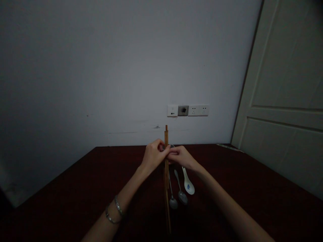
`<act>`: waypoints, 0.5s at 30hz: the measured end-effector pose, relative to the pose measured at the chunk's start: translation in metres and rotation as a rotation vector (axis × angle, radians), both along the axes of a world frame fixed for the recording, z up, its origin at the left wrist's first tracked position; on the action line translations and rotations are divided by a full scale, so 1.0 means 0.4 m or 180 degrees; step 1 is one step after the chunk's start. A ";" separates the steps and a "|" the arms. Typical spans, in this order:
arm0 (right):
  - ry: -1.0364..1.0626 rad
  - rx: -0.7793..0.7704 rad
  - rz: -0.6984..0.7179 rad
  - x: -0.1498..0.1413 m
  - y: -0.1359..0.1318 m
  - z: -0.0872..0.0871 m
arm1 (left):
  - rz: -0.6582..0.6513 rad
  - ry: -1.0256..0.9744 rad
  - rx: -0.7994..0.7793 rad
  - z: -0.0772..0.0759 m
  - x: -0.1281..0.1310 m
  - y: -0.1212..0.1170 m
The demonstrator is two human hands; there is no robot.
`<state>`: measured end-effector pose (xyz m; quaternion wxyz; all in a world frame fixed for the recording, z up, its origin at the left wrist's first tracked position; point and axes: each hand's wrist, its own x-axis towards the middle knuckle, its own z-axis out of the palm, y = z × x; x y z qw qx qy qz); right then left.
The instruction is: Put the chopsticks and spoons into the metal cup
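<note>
Wooden chopsticks (166, 137) stand out above my two hands, held close together with their upper ends slightly uneven. My left hand (153, 156) is closed around them from the left. From the right, my right hand (183, 157) pinches them, its fingertips meeting my left thumb. Lower down, more chopstick length (167, 208) runs toward me; whether it belongs to the held sticks or lies on the table is unclear in the dim light. To its right lie a long-handled metal spoon (173, 203), a wider metal spoon (182, 197) and a white ceramic spoon (189, 187) with a blue mark.
A round rim (172, 146) shows partly behind my hands; the rest of it is hidden. The dark red table (121, 168) reaches back to a pale wall with sockets (198, 110). A light panelled door (285, 101) stands at the right.
</note>
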<state>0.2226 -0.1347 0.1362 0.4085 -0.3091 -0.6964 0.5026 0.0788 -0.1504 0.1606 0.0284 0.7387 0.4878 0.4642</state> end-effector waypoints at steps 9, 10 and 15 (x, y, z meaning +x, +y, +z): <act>0.0024 -0.0167 0.0331 0.028 0.009 0.005 | -0.1535 -0.1646 -0.1043 0.006 0.001 0.016; 0.0007 -0.0154 0.0351 0.028 0.009 0.004 | -0.1621 -0.1739 -0.1158 0.006 0.002 0.015; -0.0156 -0.0118 0.0416 0.026 0.014 -0.002 | -0.1673 -0.1851 -0.1424 0.000 0.005 0.017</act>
